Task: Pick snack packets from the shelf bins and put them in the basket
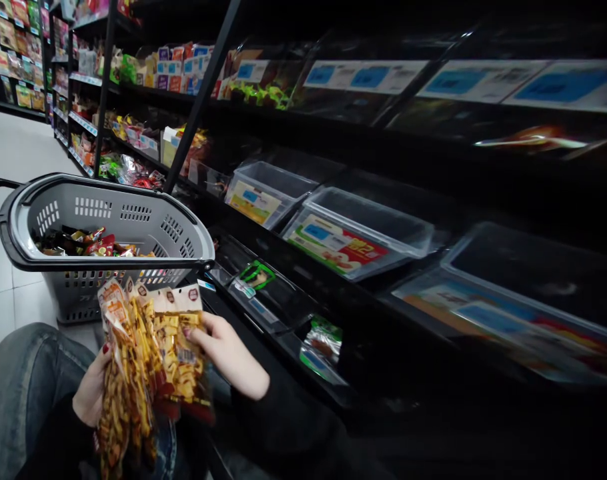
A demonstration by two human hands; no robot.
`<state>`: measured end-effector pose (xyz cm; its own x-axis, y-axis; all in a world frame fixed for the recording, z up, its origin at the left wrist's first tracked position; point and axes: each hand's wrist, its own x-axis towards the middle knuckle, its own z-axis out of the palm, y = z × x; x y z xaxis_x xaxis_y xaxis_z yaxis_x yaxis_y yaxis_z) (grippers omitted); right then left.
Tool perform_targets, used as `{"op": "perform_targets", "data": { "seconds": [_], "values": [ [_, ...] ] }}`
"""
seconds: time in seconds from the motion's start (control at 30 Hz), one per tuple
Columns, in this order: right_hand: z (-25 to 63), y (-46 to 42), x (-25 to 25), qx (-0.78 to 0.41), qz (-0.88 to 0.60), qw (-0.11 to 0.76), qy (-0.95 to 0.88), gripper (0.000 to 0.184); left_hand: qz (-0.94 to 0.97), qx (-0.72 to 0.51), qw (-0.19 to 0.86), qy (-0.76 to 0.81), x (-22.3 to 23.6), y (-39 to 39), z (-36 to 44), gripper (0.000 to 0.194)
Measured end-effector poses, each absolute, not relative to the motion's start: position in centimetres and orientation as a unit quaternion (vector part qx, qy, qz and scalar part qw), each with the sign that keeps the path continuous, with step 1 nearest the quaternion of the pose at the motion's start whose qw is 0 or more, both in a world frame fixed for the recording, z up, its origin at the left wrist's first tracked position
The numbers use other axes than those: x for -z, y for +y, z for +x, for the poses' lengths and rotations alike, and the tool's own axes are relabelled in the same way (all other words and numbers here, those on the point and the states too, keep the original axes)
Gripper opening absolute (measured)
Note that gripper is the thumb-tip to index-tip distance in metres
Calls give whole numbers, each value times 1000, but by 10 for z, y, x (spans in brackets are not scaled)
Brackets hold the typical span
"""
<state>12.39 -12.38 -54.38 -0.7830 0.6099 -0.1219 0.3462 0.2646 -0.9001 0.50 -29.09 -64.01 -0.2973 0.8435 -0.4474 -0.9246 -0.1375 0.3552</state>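
Observation:
Several flat snack packets (133, 347) are fanned out above my lap, upright, with pale tops and yellow-brown contents showing through. My left hand (94, 387) is closed around the left side of this bunch, thumb in front. At the right side, my right hand (228, 350) pinches the front packet (181, 360) near its upper edge, with the fingers partly hidden behind it. Just beyond the packets stands a grey shopping basket (128, 227) with black handles. Inside it lies a heap of small, colourful packets (96, 243).
Black shelving (333, 147) runs along the right, holding clear plastic bins (358, 227) with printed labels. Two green-edged packets (321, 347) lie on the lowest shelf. Further left, shelves carry many bagged goods (178, 63). Pale floor tiles (13, 147) extend at the left.

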Motion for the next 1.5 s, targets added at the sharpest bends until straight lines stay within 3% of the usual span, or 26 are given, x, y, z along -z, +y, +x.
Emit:
{"op": "perform_targets", "data": {
  "seconds": [0.1, 0.27, 0.43, 0.63, 0.87, 1.13, 1.3, 1.43, 1.5],
  "values": [
    [117, -132, 551, -515, -278, 128, -800, 16, -82, -713, 649, 250, 640, -289, 4, 36],
    [111, -148, 554, -477, -267, 139, -826, 15, -86, -710, 654, 246, 636, -288, 2, 35],
    [107, -163, 558, -504, -301, 152, -795, 17, -116, -762, 555, 312, 624, -287, 2, 40],
    [105, -168, 563, -571, -272, 162, -757, 41, -87, -785, 522, 323, 628, -288, -1, 55],
    [105, -177, 557, -543, -235, 198, -781, 39, -50, -809, 493, 316, 635, -290, -2, 50],
    [106, -180, 555, -446, -257, 178, -839, 35, -5, -750, 619, 233, 649, -296, -4, 25],
    [103, -171, 551, -341, -309, 116, -880, 37, 1, -715, 677, 176, 654, -291, -2, 35],
    [109, -168, 540, -305, -259, 203, -894, 49, -23, -710, 677, 194, 642, -286, 2, 42],
    [114, -172, 532, -280, -188, 231, -913, 40, -40, -742, 628, 233, 633, -284, 6, 41]
  ]
}}
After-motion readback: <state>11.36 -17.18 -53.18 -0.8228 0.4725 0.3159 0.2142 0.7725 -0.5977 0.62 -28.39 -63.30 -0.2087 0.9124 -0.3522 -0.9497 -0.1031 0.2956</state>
